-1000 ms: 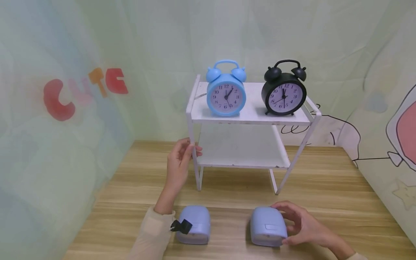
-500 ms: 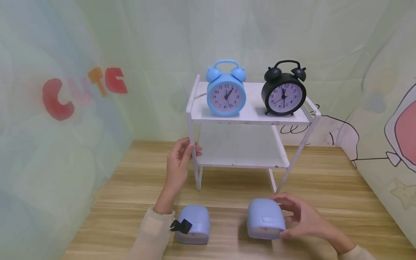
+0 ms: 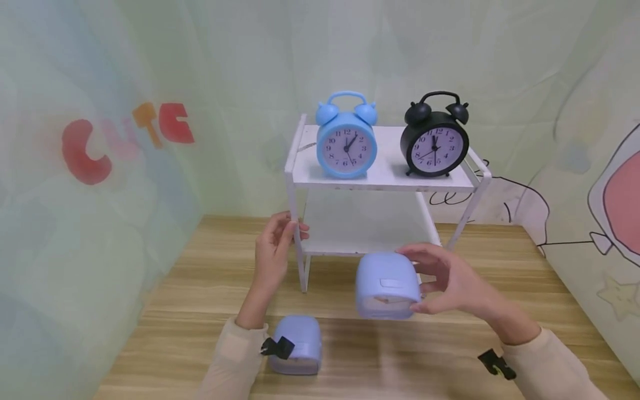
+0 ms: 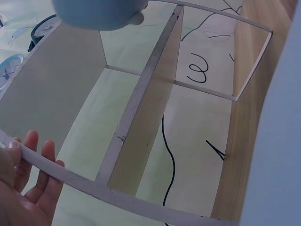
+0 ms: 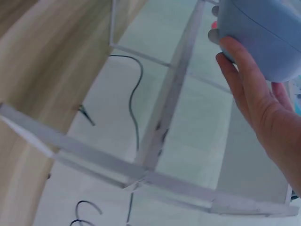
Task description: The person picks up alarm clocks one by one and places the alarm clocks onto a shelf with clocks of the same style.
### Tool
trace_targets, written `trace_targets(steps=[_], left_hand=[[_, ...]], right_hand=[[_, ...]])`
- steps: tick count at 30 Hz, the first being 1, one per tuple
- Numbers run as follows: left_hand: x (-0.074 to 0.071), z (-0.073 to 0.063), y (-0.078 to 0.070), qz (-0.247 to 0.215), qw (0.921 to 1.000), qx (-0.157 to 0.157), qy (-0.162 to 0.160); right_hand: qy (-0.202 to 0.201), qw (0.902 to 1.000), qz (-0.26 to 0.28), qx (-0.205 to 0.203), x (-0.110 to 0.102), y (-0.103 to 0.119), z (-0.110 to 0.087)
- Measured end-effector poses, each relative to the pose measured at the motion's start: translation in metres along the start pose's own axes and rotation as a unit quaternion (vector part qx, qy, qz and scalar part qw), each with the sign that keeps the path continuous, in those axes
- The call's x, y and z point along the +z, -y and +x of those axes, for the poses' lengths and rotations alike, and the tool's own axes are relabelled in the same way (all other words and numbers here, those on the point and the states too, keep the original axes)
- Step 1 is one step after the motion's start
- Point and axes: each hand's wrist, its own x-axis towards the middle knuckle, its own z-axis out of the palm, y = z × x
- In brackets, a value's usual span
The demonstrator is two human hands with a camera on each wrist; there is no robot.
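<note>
Blue case [image 3: 387,278], probably clock, pinched in right hand [image 3: 455,280].

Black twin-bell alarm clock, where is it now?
Head view: the black twin-bell alarm clock stands on the white rack's top shelf, near its right end; the light blue alarm clock is to its left.

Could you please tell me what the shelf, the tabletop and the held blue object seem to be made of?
Shelf: probably satin white-painted metal, as the frame is slim and dark chips mark its edges; panels could differ.
Tabletop: wood or printed laminate, satin-looking, judging by its streaky grain.
Held blue object: likely matte plastic, smooth and evenly coloured, with a fine seam.
</note>
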Motion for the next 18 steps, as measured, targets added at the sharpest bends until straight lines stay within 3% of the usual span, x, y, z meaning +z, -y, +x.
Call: trace_targets(steps=[8, 18], left_hand=[[0.0, 0.001, -0.002, -0.006, 1.0, -0.001, -0.002], [0.0, 0.0, 0.0, -0.007, 1.0, 0.002, -0.001]], right_hand=[[-0.021, 0.9987, -0.024, 0.039, 0.003, 0.017, 0.035], [-0.026, 0.9975, -0.032, 0.057, 0.002, 0.02, 0.066]])
